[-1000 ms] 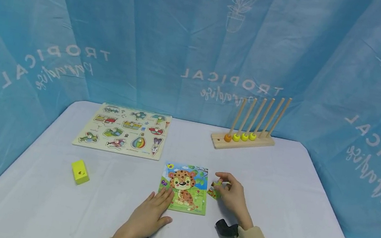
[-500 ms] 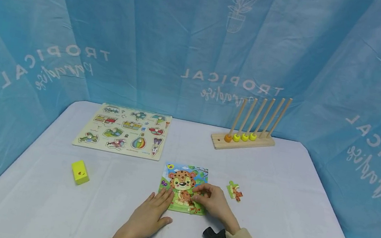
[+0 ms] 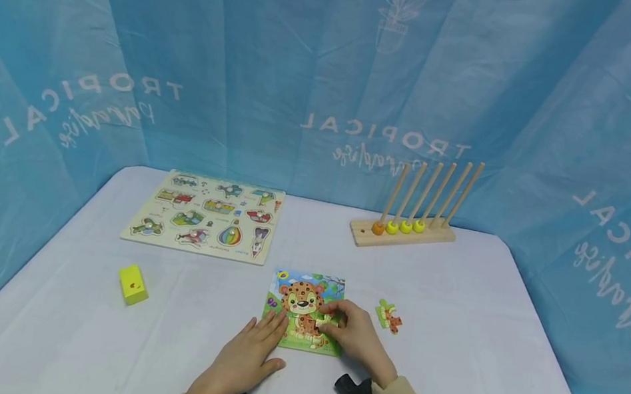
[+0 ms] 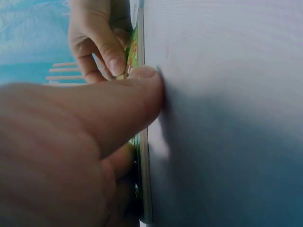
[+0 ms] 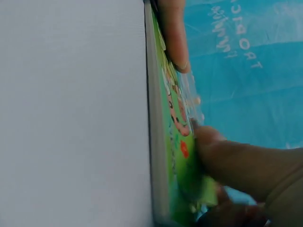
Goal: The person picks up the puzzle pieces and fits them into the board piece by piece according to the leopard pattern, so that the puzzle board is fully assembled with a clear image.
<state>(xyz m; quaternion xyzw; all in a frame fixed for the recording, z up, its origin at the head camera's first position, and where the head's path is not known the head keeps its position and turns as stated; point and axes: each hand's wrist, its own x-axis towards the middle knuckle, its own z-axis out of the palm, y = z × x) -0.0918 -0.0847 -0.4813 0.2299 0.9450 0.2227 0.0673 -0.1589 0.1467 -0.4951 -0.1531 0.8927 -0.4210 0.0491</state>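
Note:
A leopard jigsaw puzzle [image 3: 300,346] in a flat tray lies on the white table, in the middle of the head view. My left hand [image 3: 246,354] rests its straight fingers on the puzzle's lower left part. Over the right side of the picture, my right hand [image 3: 361,335] pinches a puzzle piece [image 3: 323,321] between thumb and fingers, with most of the piece covered. A loose green and orange puzzle piece [image 3: 389,316] lies on the table just right of the right hand. In the right wrist view my thumb [image 5: 241,163] is close above the puzzle's surface.
A wooden peg puzzle board with vehicles [image 3: 210,216] lies at the back left. Nearer, on the left, is a yellow block [image 3: 133,285]. At the back right stands a wooden rack [image 3: 406,238] with upright rods and several beads. A blue curtain [image 3: 332,78] surrounds the table.
My right hand has taken a piece from beside the puzzle and moved left over the picture, uncovering the loose piece. The held piece has since shifted within the fingers. My left hand stays put.

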